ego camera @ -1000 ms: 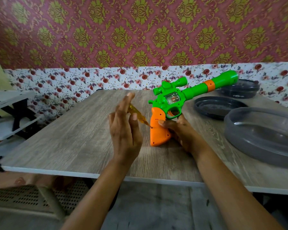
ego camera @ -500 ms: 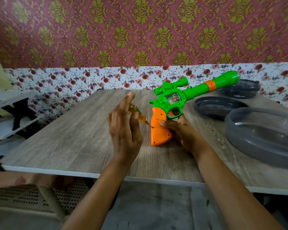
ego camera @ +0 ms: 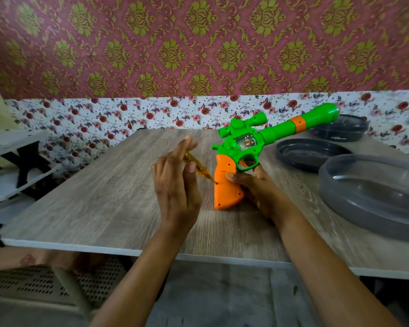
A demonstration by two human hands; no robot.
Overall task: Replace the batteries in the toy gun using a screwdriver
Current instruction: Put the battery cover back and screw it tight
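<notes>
A green toy gun [ego camera: 267,135] with an orange grip [ego camera: 226,185] stands on its grip's butt on the wooden table [ego camera: 99,204], barrel pointing up and to the right. My right hand [ego camera: 257,190] grips the orange grip from the right, thumb across its face. My left hand [ego camera: 177,185] pinches a small amber-handled screwdriver [ego camera: 196,164] between thumb and fingers. The screwdriver's tip sits at a screw hole on the left edge of the grip. Most of the handle is hidden behind my fingers.
Three dark grey plastic trays sit at the right: a large one [ego camera: 373,197] nearest, a shallow one [ego camera: 309,156] behind it, another [ego camera: 340,128] by the wall. A white shelf unit [ego camera: 12,161] stands left of the table. A patterned wall rises behind.
My left hand's fingers have shifted slightly on the screwdriver while its tip stays at the grip. The gun and my right hand stay in place.
</notes>
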